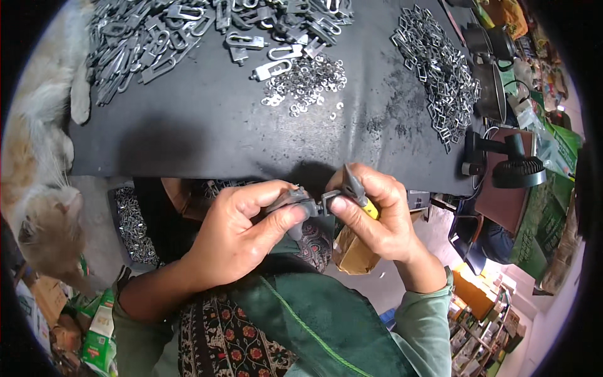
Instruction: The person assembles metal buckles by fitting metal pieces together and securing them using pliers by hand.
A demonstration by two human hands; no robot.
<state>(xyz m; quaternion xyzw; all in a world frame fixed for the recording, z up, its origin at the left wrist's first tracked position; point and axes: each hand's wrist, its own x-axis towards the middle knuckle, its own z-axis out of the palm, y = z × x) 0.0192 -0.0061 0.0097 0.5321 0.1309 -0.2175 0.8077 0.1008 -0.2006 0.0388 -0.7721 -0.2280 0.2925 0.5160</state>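
Just in front of the table's near edge, my left hand [237, 229] pinches a dark metal clasp [293, 200] between thumb and fingers. Pliers with dark jaws [353, 187] and a yellow grip sit in my right hand [391, 217], jaws pointing up and away. The right thumb and fingers also press on a small dark square metal link [326, 202] that meets the end of the clasp. My fingers cover part of both pieces, so how they join cannot be made out.
On the black table [220, 141] lie a heap of metal hooks [169, 38], small C-shaped rings [308, 81] and square links [440, 75]. A cat [44, 144] lies along the left edge. A small black fan [518, 169] stands right; a bin of metal parts [133, 226] sits below left.
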